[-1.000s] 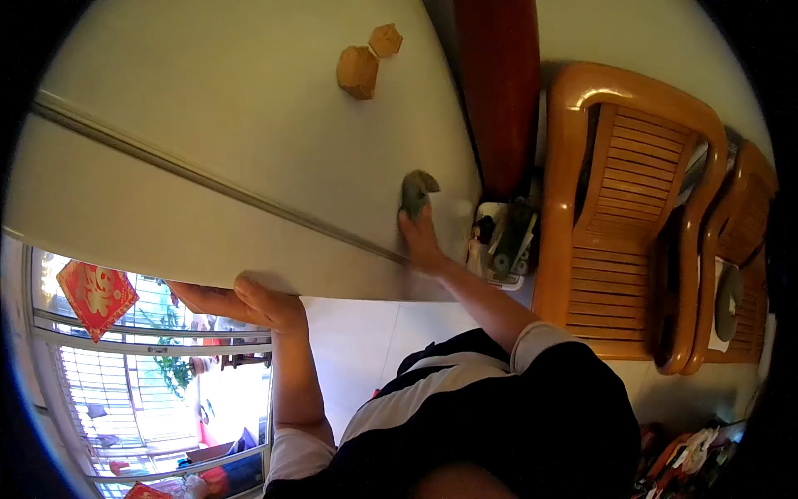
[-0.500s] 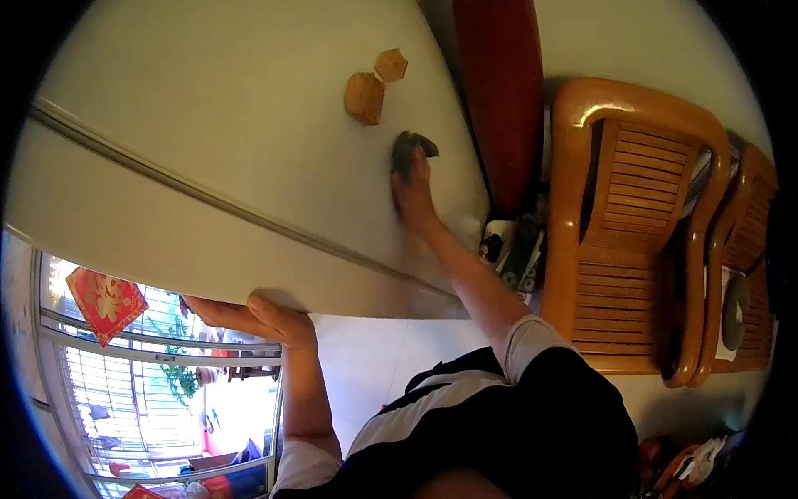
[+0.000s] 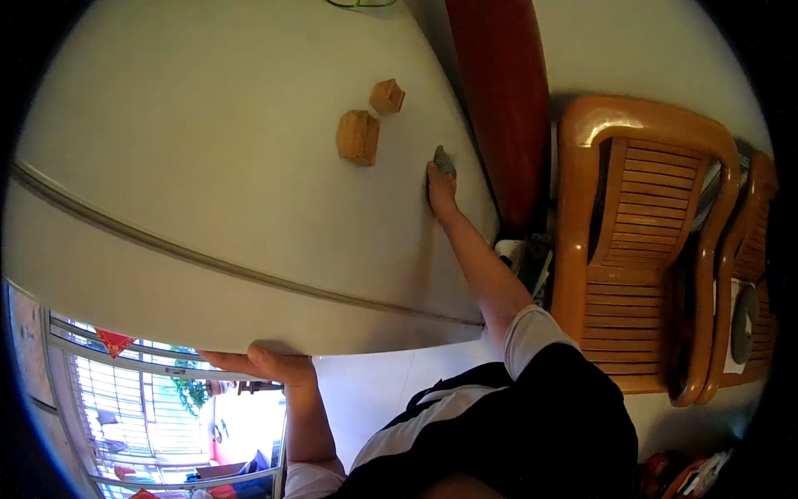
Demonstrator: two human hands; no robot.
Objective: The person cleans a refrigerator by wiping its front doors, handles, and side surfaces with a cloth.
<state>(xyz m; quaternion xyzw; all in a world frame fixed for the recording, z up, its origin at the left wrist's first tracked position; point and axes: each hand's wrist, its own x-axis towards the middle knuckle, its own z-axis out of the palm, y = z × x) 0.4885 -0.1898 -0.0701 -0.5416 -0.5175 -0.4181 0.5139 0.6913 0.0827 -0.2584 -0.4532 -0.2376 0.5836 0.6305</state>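
White panel (image 3: 216, 166), one broad, smooth, faintly glossy sheet with a curved look through the lens, fills the upper left of the view. One narrow grooved seam (image 3: 208, 262) runs across it, leaving a thinner strip along its lower edge. To its right are two glossy wooden chairs (image 3: 623, 333), with rounded frames and rows of slim slats. Between them and the panel is one smooth red-brown column (image 3: 499, 100). At lower left, one metal-framed window (image 3: 108, 399) shows thin bars and a leafy green plant (image 3: 189, 391). The person's top (image 3: 499, 432) is fabric in black and white.

Two hands are well apart. The left hand (image 3: 262, 363) clamps the panel's lower edge, its thumb on the flat face and its fingers along the rim. The right hand (image 3: 441, 191) is on the panel near the column, closed around a cloth. One grey rounded disc (image 3: 742, 324) rests on a white sheet by the chairs. Two angular wooden blocks (image 3: 357, 137), one larger, sit side by side on the panel. One crumpled, soft grey-green cloth (image 3: 445, 161) pokes from the right hand, against the panel.
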